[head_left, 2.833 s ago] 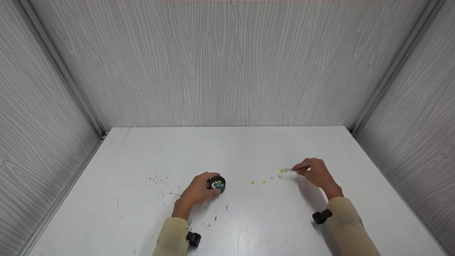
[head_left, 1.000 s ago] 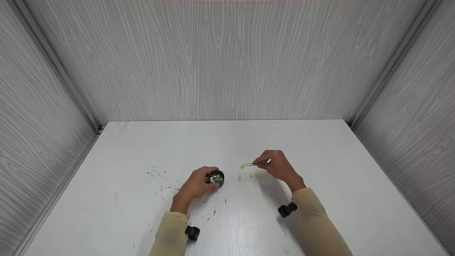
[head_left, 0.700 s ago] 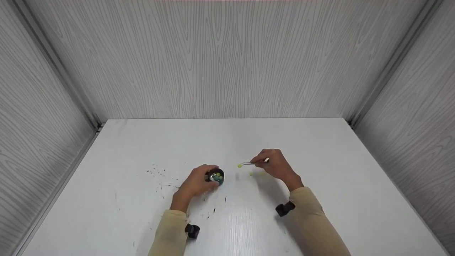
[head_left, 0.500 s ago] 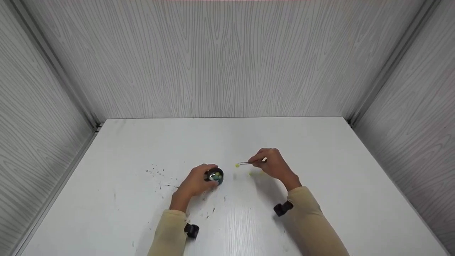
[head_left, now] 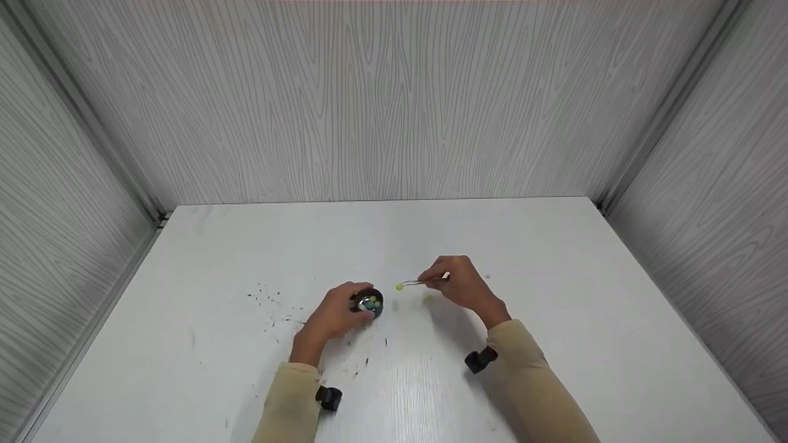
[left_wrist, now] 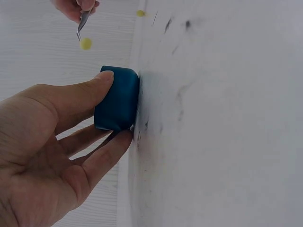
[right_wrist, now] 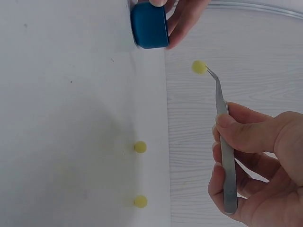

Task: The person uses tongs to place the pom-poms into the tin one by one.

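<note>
My left hand grips a small blue cup by its sides, thumb on one side and fingers on the other, as it stands on the white table. Several small balls, blue-green, yellow and pale, lie inside the cup in the head view. Metal tweezers with bent tips are pinched in my right hand. Their tips hold a yellow ball in the air, a short way right of the cup and above its rim height.
Two yellow balls lie on the table in the right wrist view: a nearer ball and a farther ball. Dark specks mark the white table around the left hand. Grey wood-grain panels enclose the back and sides.
My right hand has carried the yellow ball in the tweezers leftward from the row of balls toward the cup. My left hand has kept holding the cup in place.
</note>
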A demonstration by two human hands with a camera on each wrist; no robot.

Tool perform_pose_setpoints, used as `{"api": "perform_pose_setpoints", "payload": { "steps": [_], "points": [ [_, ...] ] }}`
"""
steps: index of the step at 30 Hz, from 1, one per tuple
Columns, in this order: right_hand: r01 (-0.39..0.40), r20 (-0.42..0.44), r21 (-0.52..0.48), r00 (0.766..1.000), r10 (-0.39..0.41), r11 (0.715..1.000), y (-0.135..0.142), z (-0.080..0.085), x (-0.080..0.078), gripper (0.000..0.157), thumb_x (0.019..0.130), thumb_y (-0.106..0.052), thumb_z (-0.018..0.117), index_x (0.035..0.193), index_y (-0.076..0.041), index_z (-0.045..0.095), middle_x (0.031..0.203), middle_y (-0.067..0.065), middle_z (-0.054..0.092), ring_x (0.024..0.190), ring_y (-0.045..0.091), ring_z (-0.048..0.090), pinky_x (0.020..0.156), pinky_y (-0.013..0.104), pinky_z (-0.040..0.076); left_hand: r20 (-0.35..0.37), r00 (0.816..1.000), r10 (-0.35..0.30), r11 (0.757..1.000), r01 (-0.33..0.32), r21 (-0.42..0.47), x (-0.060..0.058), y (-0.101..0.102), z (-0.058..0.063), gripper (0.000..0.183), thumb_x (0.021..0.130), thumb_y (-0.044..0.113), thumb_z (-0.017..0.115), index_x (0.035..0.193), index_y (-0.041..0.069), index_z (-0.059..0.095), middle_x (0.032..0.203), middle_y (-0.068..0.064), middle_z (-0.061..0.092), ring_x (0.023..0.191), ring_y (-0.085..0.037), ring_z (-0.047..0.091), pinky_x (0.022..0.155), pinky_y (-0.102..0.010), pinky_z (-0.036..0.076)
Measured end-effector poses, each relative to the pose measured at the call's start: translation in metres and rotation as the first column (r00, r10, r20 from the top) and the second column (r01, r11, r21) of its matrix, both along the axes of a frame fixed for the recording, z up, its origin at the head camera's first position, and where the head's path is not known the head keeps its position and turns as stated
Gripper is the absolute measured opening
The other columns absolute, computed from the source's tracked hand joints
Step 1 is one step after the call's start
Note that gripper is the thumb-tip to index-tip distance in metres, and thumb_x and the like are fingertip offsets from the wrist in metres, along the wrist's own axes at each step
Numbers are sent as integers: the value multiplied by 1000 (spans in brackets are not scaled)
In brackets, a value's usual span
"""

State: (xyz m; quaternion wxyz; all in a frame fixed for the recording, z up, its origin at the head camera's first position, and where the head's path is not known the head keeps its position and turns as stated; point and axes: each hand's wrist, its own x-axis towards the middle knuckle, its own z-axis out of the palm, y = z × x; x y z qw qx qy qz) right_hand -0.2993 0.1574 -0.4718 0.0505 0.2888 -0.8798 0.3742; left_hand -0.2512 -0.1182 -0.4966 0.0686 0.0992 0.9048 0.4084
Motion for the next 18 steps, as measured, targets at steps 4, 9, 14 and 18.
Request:
{"api": "perform_pose_setpoints", "payload": {
  "steps": [4,9,14,18],
  "points": [
    [-2,6,-5,1000,2,1000,-3,-1,1,19,87,5,76,96,-9,84,92,8,78,88,22,73,74,29,60,-3,1000,-2,1000,2,-4,-1,0,-1,56,92,13,78,144,10,59,141,-14,62,137,-35,56,116,-53,45],
    [-10,11,-14,1000,10,1000,-7,-4,2,19,87,6,76,95,-8,84,92,8,78,88,22,73,74,29,60,2,1000,-4,1000,4,5,-1,0,-3,57,92,13,78,144,10,59,140,-14,63,137,-35,56,116,-54,45],
    [-12,22,-7,1000,12,1000,-12,-4,2,19,88,5,76,96,-9,84,92,8,78,88,21,72,75,29,60,-1,1000,1,1000,-1,3,-1,-1,-4,57,91,14,78,145,10,58,139,-14,63,137,-36,55,116,-56,44],
    [-5,33,-9,999,6,1000,-16,-4,1,19,87,6,76,95,-9,84,91,7,78,87,20,72,75,29,61,3,1000,8,1000,-8,9,-1,-2,-4,57,92,14,78,145,10,58,141,-14,62,138,-35,55,116,-55,44]
  ]
}}
